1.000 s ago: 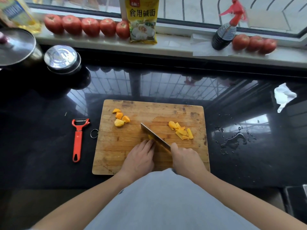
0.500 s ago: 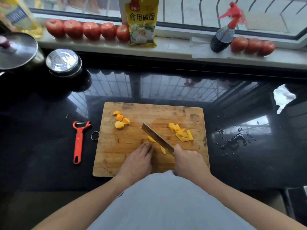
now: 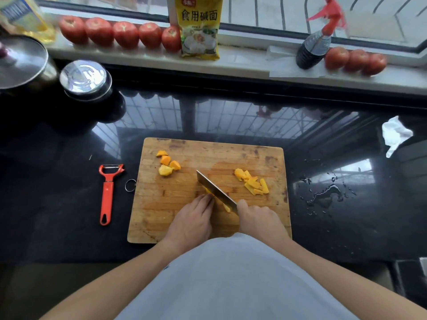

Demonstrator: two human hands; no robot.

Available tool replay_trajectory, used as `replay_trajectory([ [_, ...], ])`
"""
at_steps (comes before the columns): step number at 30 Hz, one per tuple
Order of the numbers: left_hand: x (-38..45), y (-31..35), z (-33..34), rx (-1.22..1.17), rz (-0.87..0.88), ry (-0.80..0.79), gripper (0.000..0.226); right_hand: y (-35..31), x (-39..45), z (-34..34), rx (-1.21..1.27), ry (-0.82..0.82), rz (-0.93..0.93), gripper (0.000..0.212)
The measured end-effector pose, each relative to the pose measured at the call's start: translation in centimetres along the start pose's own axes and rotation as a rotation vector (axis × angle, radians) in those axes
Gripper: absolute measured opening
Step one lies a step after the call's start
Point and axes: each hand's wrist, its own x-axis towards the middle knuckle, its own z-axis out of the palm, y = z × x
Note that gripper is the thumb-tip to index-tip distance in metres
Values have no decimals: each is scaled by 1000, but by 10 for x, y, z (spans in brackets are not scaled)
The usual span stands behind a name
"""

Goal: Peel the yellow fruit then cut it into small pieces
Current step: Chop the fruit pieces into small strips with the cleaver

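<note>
Knife (image 3: 216, 191) mid-cut, gripped by right hand (image 3: 258, 218).
Left hand (image 3: 193, 221), fingers curled, pins fruit (image 3: 208, 190) on board (image 3: 161, 218) for slicing.

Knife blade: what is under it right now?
Under the knife blade a bit of yellow fruit shows at the left hand fingertips, on the cutting board. How much fruit lies beneath is hidden by blade and fingers.

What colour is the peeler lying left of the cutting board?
Red-orange peeler, with a metal blade at its head; the head view shows it.
</note>
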Motion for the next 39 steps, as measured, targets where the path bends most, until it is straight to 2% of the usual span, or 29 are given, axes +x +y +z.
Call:
replay_trajectory([
  [6, -2, -2, 2, -29, 11, 6, 64, -6, -5, 2, 32, -64, 12, 28],
  [11, -2, -7, 8, -45, 63, 82, 63, -3, -9, 17, 97, -130, 81, 20],
  [14, -1, -11, 10, -26, 106, 104, 65, -12, -8, 29, 30, -52, 55, 15],
  [18, -1, -15, 7, -25, 137, 101, 64, -18, 1, 32, 16, 86, 38, 23],
  [22, -6, -15, 4, 5, 133, 85, 63, -7, -5, 32, 209, 71, 72, 34],
  [25, -8, -13, 3, 3, 108, 38, 64, -5, -11, 33, 176, 60, 47, 32],
  [32, -10, -11, 0, 57, 142, 91, 61, -11, -8, 33, 146, 26, 52, 31],
  [39, -4, -15, 3, 5, 162, 119, 65, -22, -4, 32, 42, 17, 34, 14],
])
